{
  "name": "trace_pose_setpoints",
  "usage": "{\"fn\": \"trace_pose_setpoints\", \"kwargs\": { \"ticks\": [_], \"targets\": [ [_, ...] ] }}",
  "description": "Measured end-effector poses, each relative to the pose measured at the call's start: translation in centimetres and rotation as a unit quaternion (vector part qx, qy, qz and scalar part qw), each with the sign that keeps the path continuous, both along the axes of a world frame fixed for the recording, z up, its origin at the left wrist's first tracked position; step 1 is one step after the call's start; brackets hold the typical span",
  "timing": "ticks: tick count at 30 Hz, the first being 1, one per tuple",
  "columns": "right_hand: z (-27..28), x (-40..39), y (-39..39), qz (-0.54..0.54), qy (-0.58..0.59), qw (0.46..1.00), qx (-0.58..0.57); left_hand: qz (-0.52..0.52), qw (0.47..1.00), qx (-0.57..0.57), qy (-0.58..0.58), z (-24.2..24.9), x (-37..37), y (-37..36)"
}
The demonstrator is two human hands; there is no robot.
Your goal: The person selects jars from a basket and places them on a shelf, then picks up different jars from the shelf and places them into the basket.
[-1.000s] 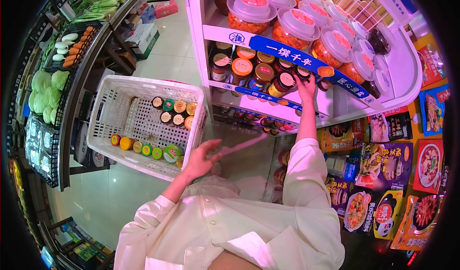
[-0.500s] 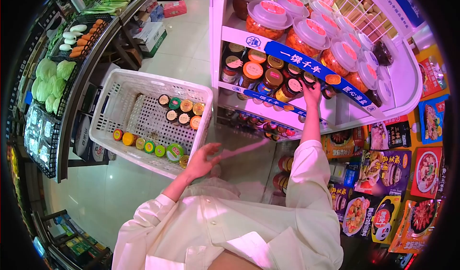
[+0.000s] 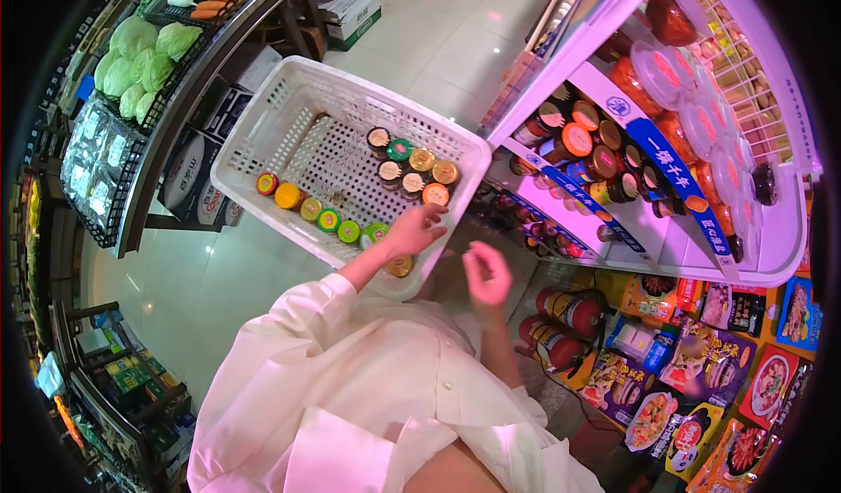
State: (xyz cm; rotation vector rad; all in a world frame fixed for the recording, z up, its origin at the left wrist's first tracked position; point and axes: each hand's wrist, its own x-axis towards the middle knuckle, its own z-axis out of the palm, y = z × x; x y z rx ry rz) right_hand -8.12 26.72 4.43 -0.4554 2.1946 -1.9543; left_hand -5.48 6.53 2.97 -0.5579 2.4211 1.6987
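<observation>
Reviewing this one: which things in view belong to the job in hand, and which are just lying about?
Likely in the job:
- white crate
- lidded jars inside it
- jars on the shelf, probably

Apparently just lying about:
- cabbages
- carrots
- fire extinguishers
- food packets

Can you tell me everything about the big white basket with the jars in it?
The big white basket looks like plastic: a rectangle with rounded corners, an open top and lots of little holes. It sits upright, with brownish smudges inside. Small jars with round, colourful lids stand in two groups: one at the end nearest the pink-lit shelf, one along the person's side. The left hand is over that side; I can't tell if it touches.
</observation>
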Motion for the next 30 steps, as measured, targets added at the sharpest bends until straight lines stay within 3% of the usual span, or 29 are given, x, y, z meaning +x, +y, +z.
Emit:
{"fn": "trace_pose_setpoints", "kwargs": {
  "ticks": [1, 7, 11, 20, 26, 30],
  "targets": [
    [0.0, 1.6, -1.7, 0.041, -0.012, 0.999, 0.017, 0.005, 1.0, -0.012, -0.009, -1.1, -0.2, -1.2],
    [-1.5, 3.9, -7.5, 0.154, 0.175, 0.967, 0.105, 0.079, 0.981, -0.159, -0.076, -4.8, -1.7, -10.7],
    [-2.4, 5.0, -8.8, 0.158, 0.212, 0.951, 0.163, 0.118, 0.958, -0.258, -0.053, -8.2, -3.0, -15.9],
    [-2.4, 5.3, -10.0, 0.104, 0.219, 0.949, 0.202, -0.063, 0.912, -0.384, -0.127, -12.0, -8.4, -20.1],
    [-2.1, 5.2, -10.3, 0.094, 0.213, 0.947, 0.221, -0.1, 0.897, -0.399, -0.16, -13.5, -10.3, -20.8],
    [-2.3, 5.5, -10.3, 0.087, 0.208, 0.948, 0.226, -0.072, 0.909, -0.378, -0.159, -15.6, -10.2, -21.3]
  ]
}}
